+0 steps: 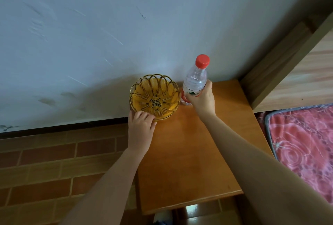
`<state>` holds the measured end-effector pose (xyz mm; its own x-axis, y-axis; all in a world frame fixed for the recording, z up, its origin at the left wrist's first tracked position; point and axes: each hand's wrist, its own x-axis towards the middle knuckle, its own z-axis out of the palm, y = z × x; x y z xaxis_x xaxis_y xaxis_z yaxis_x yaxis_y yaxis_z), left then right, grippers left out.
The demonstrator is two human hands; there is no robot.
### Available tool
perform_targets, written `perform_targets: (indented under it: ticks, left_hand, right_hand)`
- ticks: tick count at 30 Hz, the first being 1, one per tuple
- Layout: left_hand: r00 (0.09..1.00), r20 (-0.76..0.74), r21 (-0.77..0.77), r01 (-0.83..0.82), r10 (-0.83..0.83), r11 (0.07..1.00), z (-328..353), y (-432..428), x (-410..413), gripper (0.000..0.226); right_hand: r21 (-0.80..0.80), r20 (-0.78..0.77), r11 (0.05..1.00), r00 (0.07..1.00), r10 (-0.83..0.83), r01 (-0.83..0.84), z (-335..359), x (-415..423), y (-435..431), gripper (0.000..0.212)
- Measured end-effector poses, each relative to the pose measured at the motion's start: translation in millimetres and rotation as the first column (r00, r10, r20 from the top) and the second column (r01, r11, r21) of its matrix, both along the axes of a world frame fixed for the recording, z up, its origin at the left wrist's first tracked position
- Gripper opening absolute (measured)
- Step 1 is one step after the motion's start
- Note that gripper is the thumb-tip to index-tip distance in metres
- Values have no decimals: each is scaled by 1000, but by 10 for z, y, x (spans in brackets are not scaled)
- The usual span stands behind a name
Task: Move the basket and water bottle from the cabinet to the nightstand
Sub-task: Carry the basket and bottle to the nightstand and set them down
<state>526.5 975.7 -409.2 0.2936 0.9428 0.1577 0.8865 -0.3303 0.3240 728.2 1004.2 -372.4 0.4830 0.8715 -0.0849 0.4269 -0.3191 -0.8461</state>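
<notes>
Basket and bottle at the nightstand, letting go still to come.

The left hand (141,123) pinches the basket (155,97) rim at the nightstand (191,152) far-left corner; the right hand (203,98) grips the upright water bottle (194,80) just right of it.

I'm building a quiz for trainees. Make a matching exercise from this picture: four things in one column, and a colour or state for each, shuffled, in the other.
Things:
1 woven basket
2 bottle cap
3 left hand
4 right hand

Colours and states:
A grips the water bottle
B yellow
C holds the basket's near rim
D red

Pairs: 1-B; 2-D; 3-C; 4-A
</notes>
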Motion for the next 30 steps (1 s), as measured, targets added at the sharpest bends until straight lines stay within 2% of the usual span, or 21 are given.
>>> perform_targets:
  ticks: [7, 10, 14, 21, 25, 30]
  left_hand:
    - [999, -31, -25, -15, 14, 1000, 203, -139, -12, 34]
    - [1000, 7, -13, -23, 23, 1000, 432, -235, -9, 34]
    - [998, 55, 20, -33, 32, 999, 883, -365, 21, 35]
    - [992, 126, 126, -21, 5, 992, 2003, -757, 79, 40]
    - [999, 49, 267, -10, -4, 964, 2726, -1075, -14, 36]
    - [999, -22, 329, -23, 32, 944, 3538, -1493, -193, 37]
  right_hand:
    - [-79, 33, 995, 998, 58, -55, 195, 33, -175, 78]
    - [-141, 133, 987, 987, 94, -75, 386, 54, -344, 71]
    - [-142, 272, 985, 953, 130, -94, 755, 64, -597, 65]
    - [-63, 532, 959, 804, 266, -276, 1826, 60, -1218, 56]
    - [12, 596, 929, 749, 290, -369, 2614, 77, -1597, 52]
    - [51, 687, 895, 666, 290, -443, 3452, 72, -2013, 47]
